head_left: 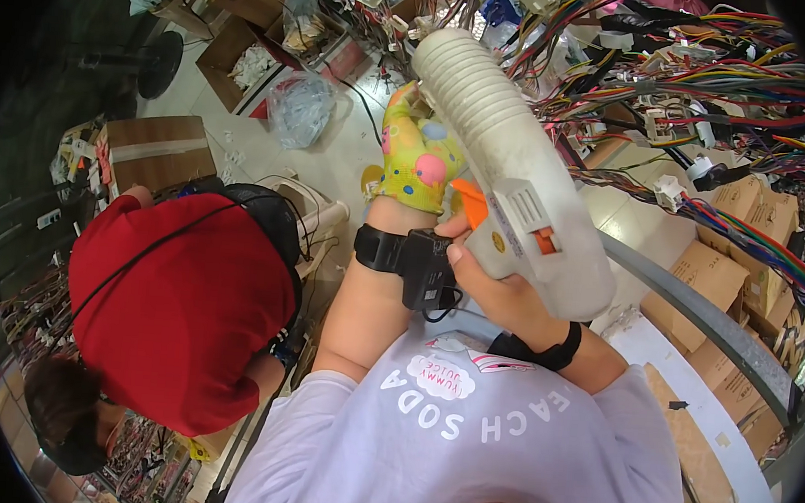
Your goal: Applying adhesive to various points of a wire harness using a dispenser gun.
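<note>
My right hand is bare and closed round the grip of an off-white hand-held power tool. The tool has a ribbed round body, an orange trigger and a small orange switch on its side. Its ribbed end points away from me, toward hanging wire harnesses with white connectors. Beside that ribbed end, my left hand wears a yellow glove with coloured dots. Its fingers look curled in, partly hidden behind the tool, and what they hold is hidden. A black strap with a black box sits on my left wrist.
A person in a red top bends over wires close on my left. Cardboard boxes stand behind that person, with more boxes at the right. A curved metal rail runs along my right side. A clear plastic bag lies on the floor.
</note>
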The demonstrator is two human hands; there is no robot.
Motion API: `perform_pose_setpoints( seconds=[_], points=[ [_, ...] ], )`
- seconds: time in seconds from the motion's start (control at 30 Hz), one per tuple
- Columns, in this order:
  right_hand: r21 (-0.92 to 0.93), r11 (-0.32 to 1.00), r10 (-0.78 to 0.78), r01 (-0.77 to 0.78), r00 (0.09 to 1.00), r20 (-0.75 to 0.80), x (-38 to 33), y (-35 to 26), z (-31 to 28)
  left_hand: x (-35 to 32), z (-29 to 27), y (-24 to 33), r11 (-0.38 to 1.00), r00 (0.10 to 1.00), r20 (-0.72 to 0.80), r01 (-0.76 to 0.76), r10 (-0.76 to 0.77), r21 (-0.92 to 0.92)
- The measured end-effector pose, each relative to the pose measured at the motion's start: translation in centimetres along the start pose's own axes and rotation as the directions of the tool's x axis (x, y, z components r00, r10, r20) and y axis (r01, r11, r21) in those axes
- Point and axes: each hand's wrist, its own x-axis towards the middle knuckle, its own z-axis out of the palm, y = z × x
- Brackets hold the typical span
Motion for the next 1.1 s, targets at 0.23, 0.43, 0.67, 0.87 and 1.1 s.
perform_pose_setpoints(
  seconds=[0.23,0.43,0.67,0.87,1.1],
  points=[
    [-0.098,0.994,-0.047,0.043,0.998,-0.035,-0.2,0.3,-0.3,-0.9,2.5,3.9,0.516,0.901,0.137,0.354,-0.411,-0.780],
    [-0.035,0.997,-0.063,0.063,0.998,0.007,0.2,-2.0,-0.4,0.2,1.6,0.9,0.997,0.998,-0.033,-0.048,0.050,0.063],
    [-0.024,0.999,-0.021,0.021,1.000,-0.015,0.1,-1.3,-0.6,-1.0,3.3,5.2,0.828,0.956,0.033,0.271,-0.293,-0.491],
    [-0.152,0.980,-0.131,0.126,0.991,-0.025,0.1,-1.7,0.0,-0.8,0.1,-0.2,0.955,0.962,-0.098,0.233,-0.254,-0.184],
    [-0.324,0.920,-0.233,0.219,0.972,-0.005,0.8,-2.6,-1.0,-2.2,3.5,6.7,0.501,0.774,0.037,0.445,-0.632,-0.742]
  ],
)
